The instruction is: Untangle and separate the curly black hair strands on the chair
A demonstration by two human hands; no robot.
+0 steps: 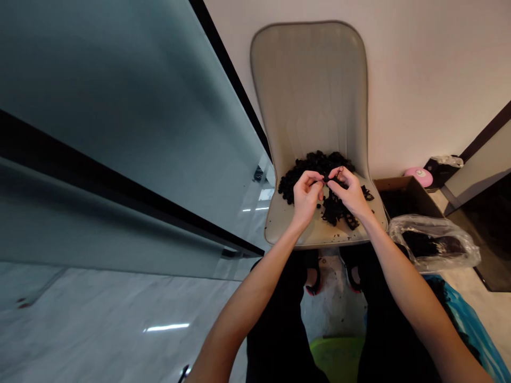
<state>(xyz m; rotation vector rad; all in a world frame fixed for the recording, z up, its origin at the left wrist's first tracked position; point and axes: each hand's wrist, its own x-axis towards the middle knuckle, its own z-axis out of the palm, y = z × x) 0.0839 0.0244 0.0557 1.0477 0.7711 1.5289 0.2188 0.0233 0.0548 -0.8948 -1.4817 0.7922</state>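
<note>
Over the seat of a beige chair (309, 85), both my hands meet fingertip to fingertip at a small black piece (326, 179). My left hand (307, 197) pinches it from one side, thumb against fingers. From the other side my right hand (347, 189) is closed on it too, thumb and forefinger together. What kind of piece it is, I cannot make out. Behind the hands lies a heap of small black pieces (293, 181). Torn-looking black scraps (337, 210) lie on the seat below my right hand, with crumbs around them.
A frosted glass door (159, 133) with a dark frame stands close on the left. At the right are a cardboard box (425, 194), a clear plastic bag (471, 252) with dark contents, a pink round object (421, 176) and a blue bag (471, 319). Something green (337, 356) is between my legs.
</note>
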